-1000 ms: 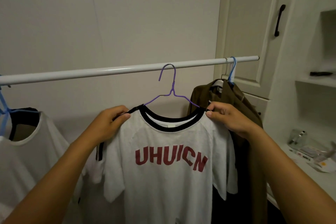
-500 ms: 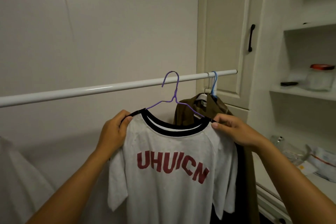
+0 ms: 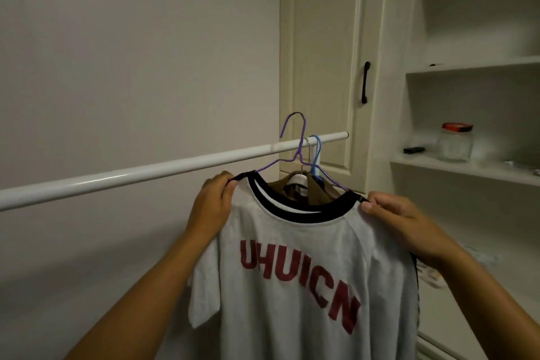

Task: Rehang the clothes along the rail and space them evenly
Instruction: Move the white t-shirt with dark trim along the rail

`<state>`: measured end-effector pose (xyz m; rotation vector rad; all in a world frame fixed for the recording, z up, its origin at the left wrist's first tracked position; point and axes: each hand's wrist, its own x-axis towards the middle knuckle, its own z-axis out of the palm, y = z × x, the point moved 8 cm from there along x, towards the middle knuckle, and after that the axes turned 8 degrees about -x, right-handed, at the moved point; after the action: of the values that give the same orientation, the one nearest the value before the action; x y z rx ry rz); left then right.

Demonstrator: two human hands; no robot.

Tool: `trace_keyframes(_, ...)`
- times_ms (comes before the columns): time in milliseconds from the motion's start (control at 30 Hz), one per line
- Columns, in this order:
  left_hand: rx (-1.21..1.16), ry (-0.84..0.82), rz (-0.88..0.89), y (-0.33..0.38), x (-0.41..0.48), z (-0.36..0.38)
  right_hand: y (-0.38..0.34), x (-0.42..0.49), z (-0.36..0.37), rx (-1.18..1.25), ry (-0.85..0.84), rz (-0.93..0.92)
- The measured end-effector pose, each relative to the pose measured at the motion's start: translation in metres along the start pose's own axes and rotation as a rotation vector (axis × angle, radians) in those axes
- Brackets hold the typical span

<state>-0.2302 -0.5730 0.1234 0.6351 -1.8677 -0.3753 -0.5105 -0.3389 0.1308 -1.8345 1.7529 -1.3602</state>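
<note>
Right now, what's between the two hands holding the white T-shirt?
In the head view, between the left hand and right hand runs the black collar of the white T-shirt, with the purple wire hanger rising above it.

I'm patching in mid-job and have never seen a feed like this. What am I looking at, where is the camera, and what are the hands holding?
There is no machine here: a person works with bare hands, and the single camera sits on their head, looking forward and down. The left hand and right hand each pinch a shoulder of a white T-shirt with red lettering, on a purple hanger. Its hook stands above the white rail, seemingly lifted off. Behind it a brown garment hangs near the rail's end, with a blue hanger. To the right, shelves hold a jar.
</note>
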Motion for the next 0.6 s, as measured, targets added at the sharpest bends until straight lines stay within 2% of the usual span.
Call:
trace_keyframes(100,-0.051,-0.003,-0.067,-0.012,0.031,0.022,0.001,0.014,-0.002,-0.022,0.068,0.004)
trace_keyframes(267,-0.004,-0.129,-0.154,-0.049,0.049,0.064,0.017,0.033,0.015,-0.133,0.101,0.000)
trace_keyframes(600,-0.060,-0.133,-0.288,-0.088,0.060,0.108,0.049,0.048,0.031,-0.249,0.217,0.063)
